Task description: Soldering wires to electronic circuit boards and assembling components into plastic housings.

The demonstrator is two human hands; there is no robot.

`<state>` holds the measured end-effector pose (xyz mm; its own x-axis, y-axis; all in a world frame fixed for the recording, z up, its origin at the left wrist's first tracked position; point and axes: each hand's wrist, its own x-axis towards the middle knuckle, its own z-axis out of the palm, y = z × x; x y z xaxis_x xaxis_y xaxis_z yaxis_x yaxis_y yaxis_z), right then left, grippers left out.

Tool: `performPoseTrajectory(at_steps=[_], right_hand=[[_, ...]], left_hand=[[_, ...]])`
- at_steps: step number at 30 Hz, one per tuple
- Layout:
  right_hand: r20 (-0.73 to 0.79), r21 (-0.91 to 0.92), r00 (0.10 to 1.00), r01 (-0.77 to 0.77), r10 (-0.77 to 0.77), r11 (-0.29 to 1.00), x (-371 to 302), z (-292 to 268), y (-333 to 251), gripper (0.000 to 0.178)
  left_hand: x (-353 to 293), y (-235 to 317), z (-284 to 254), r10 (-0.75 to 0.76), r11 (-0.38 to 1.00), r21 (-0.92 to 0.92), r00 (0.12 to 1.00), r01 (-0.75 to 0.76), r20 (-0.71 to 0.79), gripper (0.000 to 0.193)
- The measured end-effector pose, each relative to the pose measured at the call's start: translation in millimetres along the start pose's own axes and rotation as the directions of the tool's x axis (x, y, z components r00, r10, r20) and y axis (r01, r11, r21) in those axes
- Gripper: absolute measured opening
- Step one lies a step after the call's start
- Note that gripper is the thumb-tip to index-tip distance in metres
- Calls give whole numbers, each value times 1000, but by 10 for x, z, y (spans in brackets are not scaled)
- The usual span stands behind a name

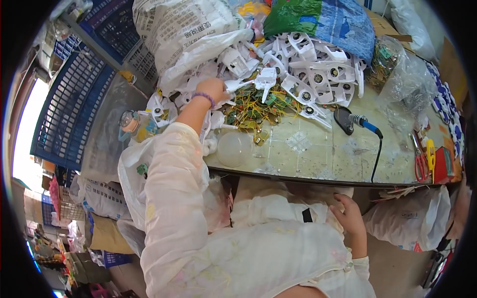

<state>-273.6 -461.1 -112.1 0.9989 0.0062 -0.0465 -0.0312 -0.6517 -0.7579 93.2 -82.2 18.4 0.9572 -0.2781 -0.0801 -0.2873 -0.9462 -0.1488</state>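
Observation:
My left hand (211, 91), with a purple band at its wrist, reaches into the white plastic parts at the mouth of a white woven bag (191, 32). Its fingers are curled, and their tips are hidden among the parts. A white plastic part (238, 85) lies right beside the fingers. To the right of this hand is a tangle of small green circuit boards with yellow wires (258, 107). More white housings with round dark centres (318, 77) are heaped behind it. My right hand (351, 213) is low by my lap, holding nothing, its thumb and fingers apart.
A soldering iron (365, 123) with a blue handle rests on a dark stand (343, 120). Red-handled scissors (421, 166) and a yellow tool (431, 156) lie at the table's right end. A round translucent lid (233, 149) is near the front edge. Blue crates (74, 107) stand left.

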Motion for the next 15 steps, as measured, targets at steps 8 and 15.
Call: performPoseTrajectory(at_steps=[8, 15], right_hand=[[150, 71, 963, 215, -224, 974, 219, -52, -526, 35], [233, 367, 896, 279, -378, 888, 734, 19, -781, 37]], left_hand=[[-339, -229, -299, 25, 948, -274, 892, -165, -452, 26], [-1440, 691, -110, -117, 80, -946, 945, 315, 305, 31]])
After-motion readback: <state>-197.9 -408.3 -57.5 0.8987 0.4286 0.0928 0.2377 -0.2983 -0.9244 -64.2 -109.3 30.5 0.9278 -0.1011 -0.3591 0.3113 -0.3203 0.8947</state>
